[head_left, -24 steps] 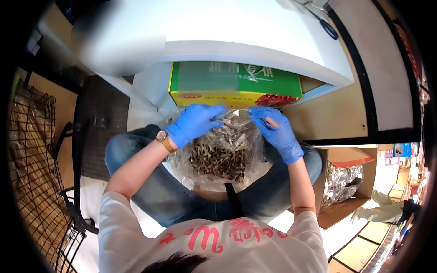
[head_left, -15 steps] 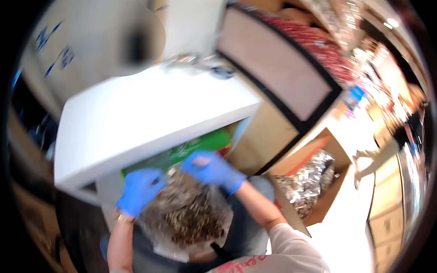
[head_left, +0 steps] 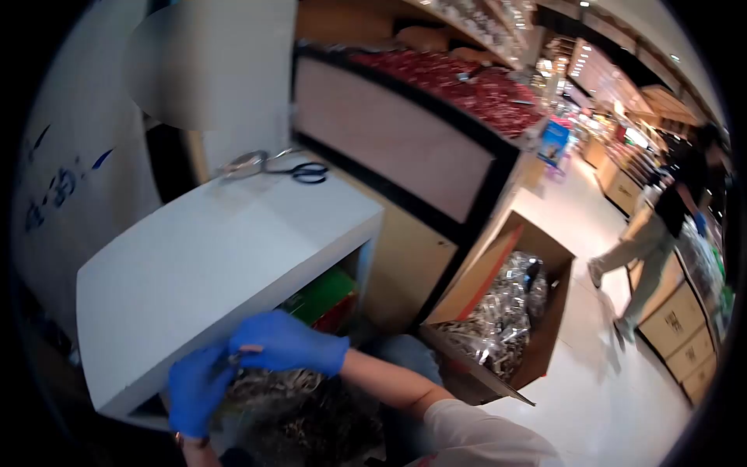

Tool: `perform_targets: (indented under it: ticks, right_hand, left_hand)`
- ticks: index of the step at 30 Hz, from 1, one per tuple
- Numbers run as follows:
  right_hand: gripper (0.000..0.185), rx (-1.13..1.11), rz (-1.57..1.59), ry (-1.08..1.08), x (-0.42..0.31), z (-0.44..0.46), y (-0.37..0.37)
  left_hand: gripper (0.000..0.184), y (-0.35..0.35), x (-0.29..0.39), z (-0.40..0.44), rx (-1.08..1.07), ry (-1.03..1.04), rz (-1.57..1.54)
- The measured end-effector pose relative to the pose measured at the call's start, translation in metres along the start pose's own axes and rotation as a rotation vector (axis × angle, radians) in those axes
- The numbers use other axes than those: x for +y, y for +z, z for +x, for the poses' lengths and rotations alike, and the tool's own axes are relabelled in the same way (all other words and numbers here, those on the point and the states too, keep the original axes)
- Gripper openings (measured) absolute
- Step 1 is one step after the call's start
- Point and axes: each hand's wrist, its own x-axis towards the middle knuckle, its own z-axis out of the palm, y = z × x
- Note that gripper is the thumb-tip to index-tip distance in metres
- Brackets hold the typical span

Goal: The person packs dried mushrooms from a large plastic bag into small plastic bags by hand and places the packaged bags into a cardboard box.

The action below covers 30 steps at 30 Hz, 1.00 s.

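My left hand [head_left: 198, 391], in a blue glove, is by the front edge of the white table with its fingers curled in. Close beside it is my right hand [head_left: 286, 342], also blue-gloved, its fingers closed towards the left ones. A small tan patch shows at the right fingers; I cannot tell whether it is skin or a held piece. Whatever the fingers grip is too small to name. Under both hands, in my lap, lies a clear plastic bag [head_left: 331, 424] of dark, dried-looking pieces, dim and partly hidden.
On the white table [head_left: 210, 233] lie dark-handled scissors [head_left: 309, 173]. A green box [head_left: 323, 296] sits beneath the tabletop. To the right stands an open cardboard box [head_left: 548, 331] with clear bags of dried pieces. A person [head_left: 661, 226] walks in the aisle. Red packets [head_left: 467, 86] fill a display bin.
The view has swung, so the table and cardboard box appear further left. My hands, earlier apart above the bag, have come together beside the table edge.
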Motion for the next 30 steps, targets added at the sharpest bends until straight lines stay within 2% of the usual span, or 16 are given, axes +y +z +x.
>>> perform_targets:
  ticks: [2, 3, 5, 7, 9, 10, 12, 15, 16, 19, 20, 23, 24, 27, 28, 30]
  right_hand:
    - [0.025, 0.082, 0.046, -0.019, 0.010, -0.005, 0.003]
    - [0.036, 0.051, 0.132, 0.104, 0.017, -0.009, 0.002]
    - [0.043, 0.173, 0.803, 0.494, 0.007, -0.005, -0.016]
    - [0.034, 0.208, 0.882, 0.594, 0.015, -0.003, -0.020]
    - [0.024, 0.200, 0.829, 0.590, 0.032, -0.010, -0.006]
    - [0.024, 0.175, 0.872, 0.591, 0.034, -0.010, -0.002]
    - [0.016, 0.225, 0.624, 0.578, 0.032, -0.012, 0.007]
    - [0.014, 0.329, 0.676, 0.468, 0.024, -0.003, 0.018]
    - [0.015, 0.310, 0.671, 0.451, 0.021, -0.002, 0.016]
    - [0.017, 0.229, 0.573, 0.394, 0.019, -0.001, 0.008]
    - [0.017, 0.268, 0.582, 0.276, 0.019, -0.002, 0.007]
    - [0.014, 0.316, 0.568, 0.429, 0.017, -0.005, -0.010]
    - [0.018, 0.402, 0.723, 0.416, 0.013, 0.000, -0.012]
    - [0.024, 0.371, 0.943, 0.496, 0.003, 0.008, -0.010]
    - [0.027, 0.325, 0.877, 0.492, -0.006, 0.013, -0.015]
    - [0.026, 0.268, 0.909, 0.484, 0.001, 0.009, -0.012]
  left_hand:
    - [0.014, 0.000, 0.000, 0.006, -0.064, -0.075, -0.015]
    - [0.013, 0.003, -0.006, 0.006, -0.016, -0.033, 0.009]
    - [0.012, 0.003, 0.003, 0.009, 0.158, -0.004, 0.019]
    - [0.011, 0.005, 0.000, 0.012, 0.217, -0.017, -0.032]
    - [0.008, 0.007, -0.006, 0.016, 0.197, 0.097, -0.049]
    - [0.008, 0.009, -0.008, 0.016, 0.183, 0.057, -0.027]
    - [0.012, 0.017, -0.011, 0.012, 0.086, -0.091, -0.317]
    - [0.017, 0.026, -0.017, 0.012, -0.085, -0.224, -0.334]
    - [0.021, 0.031, -0.016, 0.010, -0.002, -0.116, -0.346]
    - [0.024, 0.045, -0.017, 0.011, 0.152, -0.093, -0.194]
    - [0.025, 0.047, -0.018, 0.013, 0.238, -0.087, -0.131]
    - [0.024, 0.033, -0.020, 0.015, 0.115, -0.138, -0.245]
    - [0.022, 0.026, -0.019, 0.016, 0.060, -0.078, -0.136]
    - [0.020, 0.021, -0.012, 0.018, 0.048, -0.083, -0.024]
    - [0.020, 0.022, -0.011, 0.019, 0.052, -0.084, -0.027]
    - [0.019, 0.024, -0.010, 0.021, 0.232, 0.021, -0.103]
